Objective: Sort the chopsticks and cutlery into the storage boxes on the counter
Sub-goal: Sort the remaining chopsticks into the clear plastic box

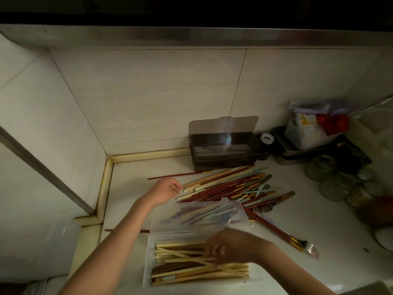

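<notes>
White table, dim light. Clear storage box near edge, lid up, pale chopsticks inside. Loose chopstick pile behind it; dark box by wall. Right hand in clear box, grip curled on sticks. Left hand at pile's end, grip state unclear. Fork right.

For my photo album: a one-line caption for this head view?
Left hand reaches the chopstick pile; right hand arranges chopsticks in the clear box.
</notes>
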Available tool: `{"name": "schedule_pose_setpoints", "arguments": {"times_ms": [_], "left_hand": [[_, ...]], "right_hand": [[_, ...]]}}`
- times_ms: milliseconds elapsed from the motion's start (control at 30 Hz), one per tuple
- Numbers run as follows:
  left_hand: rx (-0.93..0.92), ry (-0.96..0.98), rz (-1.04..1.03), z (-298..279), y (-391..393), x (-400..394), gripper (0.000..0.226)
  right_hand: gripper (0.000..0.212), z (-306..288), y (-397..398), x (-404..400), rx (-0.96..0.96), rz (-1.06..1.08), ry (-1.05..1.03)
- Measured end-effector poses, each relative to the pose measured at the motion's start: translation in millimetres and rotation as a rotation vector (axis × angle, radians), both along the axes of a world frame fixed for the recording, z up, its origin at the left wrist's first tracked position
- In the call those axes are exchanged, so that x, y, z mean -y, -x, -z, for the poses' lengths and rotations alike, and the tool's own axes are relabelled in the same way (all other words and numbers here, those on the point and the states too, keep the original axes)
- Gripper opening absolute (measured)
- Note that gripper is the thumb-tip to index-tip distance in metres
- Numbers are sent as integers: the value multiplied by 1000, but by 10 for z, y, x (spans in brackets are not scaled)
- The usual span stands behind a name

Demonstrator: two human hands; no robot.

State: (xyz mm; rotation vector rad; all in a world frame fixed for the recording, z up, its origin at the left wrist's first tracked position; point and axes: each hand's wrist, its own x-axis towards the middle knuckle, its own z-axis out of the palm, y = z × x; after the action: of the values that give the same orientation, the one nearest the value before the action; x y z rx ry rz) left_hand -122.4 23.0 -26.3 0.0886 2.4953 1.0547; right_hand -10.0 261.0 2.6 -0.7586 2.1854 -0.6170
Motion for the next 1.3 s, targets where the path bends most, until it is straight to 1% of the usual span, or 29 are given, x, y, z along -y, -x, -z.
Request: {"name": "schedule_pose_setpoints", "arguments": {"times_ms": [33,67,100,133,200,300,433,567,633,700,733,800,833,933,1000,1033,1100,1167,1200,1233,1267,1300], "left_hand": [[-44,23,2,26,38,-57,16],[-70,37,0,50,76,-115,18],[-89,49,0,72,113,-177,21],[-103,64,-1,106,153,-229,25],[-136,110,24,157,224,-325,32],[-191,217,112,247,310,-432,38],[-210,378,183,348,353,-585,40],[-167,475,159,433,383,-671,47],[-137,539,181,448,424,-681,47],[-110,517,181,406,436,-664,39],[-99,467,170,392,442,-643,33],[-87,352,148,363,435,-565,28],[-86,303,139,338,420,-517,26],[-84,231,106,268,363,-367,16],[-92,216,115,198,301,-294,18],[-97,197,120,157,262,-265,19],[-109,145,130,63,170,-216,20],[-103,88,154,-14,89,-169,19],[-97,69,175,-47,54,-140,21],[-94,62,196,-83,22,-113,24],[-93,61,214,-125,-14,-93,25],[-93,52,222,-165,-50,-81,25]], "right_hand": [[37,29,-36,34,9,-69,-78],[39,42,-81,79,-18,-108,-136],[36,55,-128,131,-69,-106,-149],[34,78,-172,180,-126,-82,-135],[33,126,-228,257,-179,-62,-93],[33,152,-239,305,-155,-66,-35],[32,177,-167,222,-153,45,67],[28,205,-214,165,-153,80,3],[29,212,-249,151,-147,99,11],[29,185,-257,117,-134,115,40],[29,172,-259,98,-124,137,77],[37,135,-247,73,-78,250,184],[35,121,-233,56,-43,311,220],[8,122,-143,-18,41,465,291],[11,77,-78,-27,107,583,387],[15,62,-39,-34,55,629,401],[30,26,71,-72,-279,647,363],[37,-2,207,-106,-640,612,292],[39,-22,286,-111,-768,589,229],[39,-51,375,-111,-858,571,169],[38,-93,461,-108,-896,552,113],[37,-151,533,-94,-893,530,63]]}}
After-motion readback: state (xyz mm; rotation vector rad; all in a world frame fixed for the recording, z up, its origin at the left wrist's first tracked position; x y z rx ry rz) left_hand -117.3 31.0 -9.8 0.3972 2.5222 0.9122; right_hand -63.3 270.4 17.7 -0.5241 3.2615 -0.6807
